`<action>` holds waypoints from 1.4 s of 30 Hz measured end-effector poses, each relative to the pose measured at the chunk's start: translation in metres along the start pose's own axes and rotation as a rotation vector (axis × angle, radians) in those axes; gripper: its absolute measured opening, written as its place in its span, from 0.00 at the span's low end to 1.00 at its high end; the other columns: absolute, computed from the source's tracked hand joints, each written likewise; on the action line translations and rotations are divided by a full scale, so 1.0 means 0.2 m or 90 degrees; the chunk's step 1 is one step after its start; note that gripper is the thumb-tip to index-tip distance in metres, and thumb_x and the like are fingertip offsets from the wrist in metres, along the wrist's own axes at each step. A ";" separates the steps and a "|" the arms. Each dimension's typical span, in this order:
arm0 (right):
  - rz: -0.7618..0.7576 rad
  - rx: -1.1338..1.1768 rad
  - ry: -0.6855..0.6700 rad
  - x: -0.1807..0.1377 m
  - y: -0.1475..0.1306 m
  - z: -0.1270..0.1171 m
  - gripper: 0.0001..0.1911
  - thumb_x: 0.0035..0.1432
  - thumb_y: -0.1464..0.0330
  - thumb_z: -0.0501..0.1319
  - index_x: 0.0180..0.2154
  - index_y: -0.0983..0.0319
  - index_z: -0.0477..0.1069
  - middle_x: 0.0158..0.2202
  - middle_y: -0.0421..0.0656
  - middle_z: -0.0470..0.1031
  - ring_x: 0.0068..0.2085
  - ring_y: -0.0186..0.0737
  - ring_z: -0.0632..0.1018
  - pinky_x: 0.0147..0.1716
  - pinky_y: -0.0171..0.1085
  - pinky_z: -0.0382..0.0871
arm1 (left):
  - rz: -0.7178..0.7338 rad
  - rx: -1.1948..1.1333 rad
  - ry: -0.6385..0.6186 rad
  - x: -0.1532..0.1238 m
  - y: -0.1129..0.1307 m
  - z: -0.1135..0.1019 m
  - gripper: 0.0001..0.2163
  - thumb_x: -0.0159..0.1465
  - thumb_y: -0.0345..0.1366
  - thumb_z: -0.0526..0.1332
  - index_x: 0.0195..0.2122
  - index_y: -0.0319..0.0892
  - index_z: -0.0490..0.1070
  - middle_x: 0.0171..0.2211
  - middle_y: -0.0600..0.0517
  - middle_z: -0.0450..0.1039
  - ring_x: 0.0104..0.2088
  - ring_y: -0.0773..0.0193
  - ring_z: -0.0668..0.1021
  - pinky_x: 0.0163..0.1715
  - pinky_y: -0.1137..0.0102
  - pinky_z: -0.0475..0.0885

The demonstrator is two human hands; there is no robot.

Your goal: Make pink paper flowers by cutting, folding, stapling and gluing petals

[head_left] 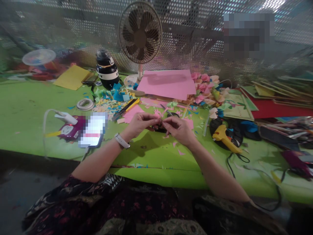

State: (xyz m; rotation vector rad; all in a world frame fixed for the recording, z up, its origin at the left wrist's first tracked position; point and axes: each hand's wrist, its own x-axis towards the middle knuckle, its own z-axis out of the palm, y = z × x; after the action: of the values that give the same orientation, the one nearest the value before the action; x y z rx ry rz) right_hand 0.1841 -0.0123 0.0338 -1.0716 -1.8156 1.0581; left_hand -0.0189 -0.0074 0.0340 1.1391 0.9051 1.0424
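Over the green table my left hand and my right hand meet at the fingertips, both pinched on one small pink paper piece. A white watch band circles my left wrist. Black scissors lie just behind my fingers. Small pink paper scraps lie on the table below my right hand.
A table fan stands at the back with pink paper sheets in front of it. Paper flowers, a yellow glue gun, a tape roll, a phone, a black bottle and coloured cuttings surround my hands.
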 end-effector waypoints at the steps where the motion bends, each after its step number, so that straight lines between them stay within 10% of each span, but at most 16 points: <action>1: -0.002 0.000 -0.003 0.00 0.00 0.00 0.16 0.60 0.56 0.64 0.38 0.63 0.75 0.29 0.40 0.75 0.23 0.31 0.75 0.20 0.31 0.73 | -0.001 0.001 0.002 0.00 0.00 0.00 0.15 0.50 0.43 0.74 0.34 0.38 0.81 0.29 0.49 0.81 0.26 0.69 0.79 0.26 0.74 0.75; 42: 0.158 0.206 -0.089 0.02 -0.09 -0.06 0.21 0.49 0.53 0.71 0.33 0.63 0.71 0.23 0.37 0.75 0.15 0.23 0.67 0.11 0.26 0.52 | 0.032 -0.007 -0.036 -0.01 0.01 -0.01 0.14 0.46 0.43 0.77 0.29 0.40 0.82 0.26 0.49 0.81 0.24 0.69 0.78 0.30 0.71 0.78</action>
State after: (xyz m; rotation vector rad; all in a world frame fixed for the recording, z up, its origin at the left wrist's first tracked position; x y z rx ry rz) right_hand 0.1876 -0.0110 0.0550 -1.0615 -1.5698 1.5505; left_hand -0.0212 -0.0085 0.0349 1.1808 0.8294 1.0497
